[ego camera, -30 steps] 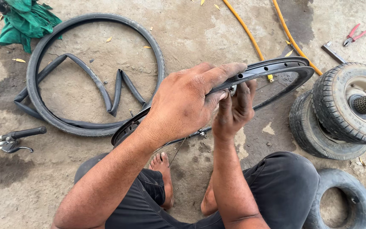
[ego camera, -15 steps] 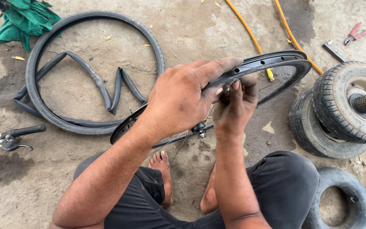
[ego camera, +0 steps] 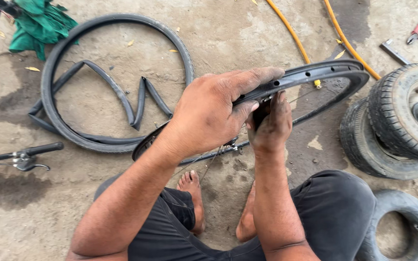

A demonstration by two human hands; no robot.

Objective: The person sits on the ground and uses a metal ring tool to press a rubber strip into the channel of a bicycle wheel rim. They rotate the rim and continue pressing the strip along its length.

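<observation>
Left hand (ego camera: 214,113) grips the top edge of the black spoked metal bicycle rim (ego camera: 335,72), fingers curled over it. Right hand (ego camera: 269,125) pinches the rim from beneath, just beside. Rim tilts above bare concrete floor (ego camera: 228,34); black rubber tyre (ego camera: 117,79) lies left of the rim, small wheels (ego camera: 397,121) crowd its right edge.

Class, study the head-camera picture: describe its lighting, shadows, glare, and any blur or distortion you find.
Head view: soft, even daylight, no glare; only faint shadows under the bare wheel rim and the loose tyre. Left hand and right hand on the rim are sharp, with no motion blur. Wide-angle stretch shows at the edges, enlarging the forearms at the bottom and the small wheels.
</observation>
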